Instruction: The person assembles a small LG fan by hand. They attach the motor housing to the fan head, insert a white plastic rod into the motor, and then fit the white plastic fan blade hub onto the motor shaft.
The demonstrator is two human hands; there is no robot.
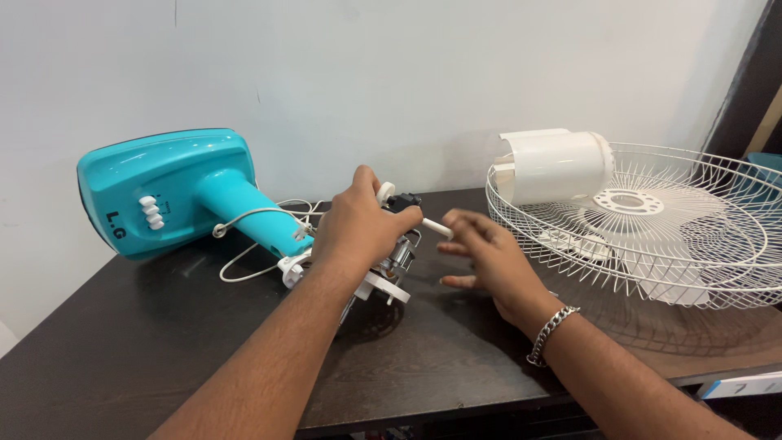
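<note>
Fan motor (395,253) gripped, dark table (163,342), white wall (391,73)

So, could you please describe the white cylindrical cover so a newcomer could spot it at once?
Start at the big white wire fan guard lying on the dark table's right side. The white cylindrical cover sits on its near-left rim, solid and smooth, unlike the open wire around it.

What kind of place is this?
Probably a small repair bench or home workspace: a dismantled fan motor under the left hand, a turquoise fan base and a white wire fan guard lie on a dark table.
</note>
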